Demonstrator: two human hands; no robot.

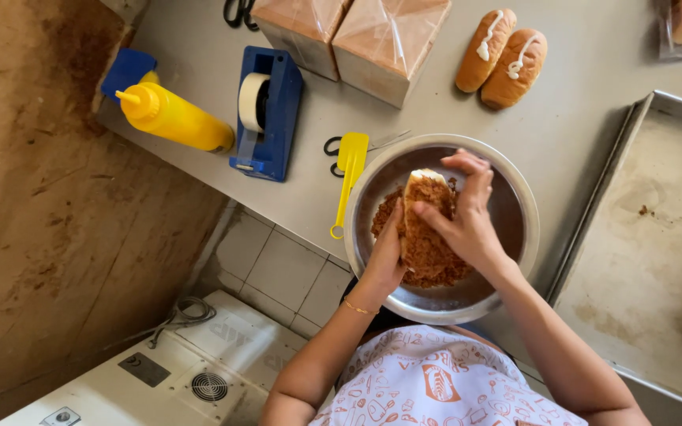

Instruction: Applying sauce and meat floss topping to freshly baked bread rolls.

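Both hands worked over one steel bowl at the near table edge. Left hand cupped one bun from the left; right hand pressed fingers on it from the right, so the brown shreds coated it and spilled back into the bowl. One yellow spatula lay left of the bowl. Two iced buns waited far, clear of the crumbs.

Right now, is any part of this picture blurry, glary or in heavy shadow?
Head view: sharp overall, soft daylight; a dull sheen, no harsh glare, on the steel bowl; the right hand and left hand shade the crumb-coated bun; straight edges bow towards the corners, as on the tray.
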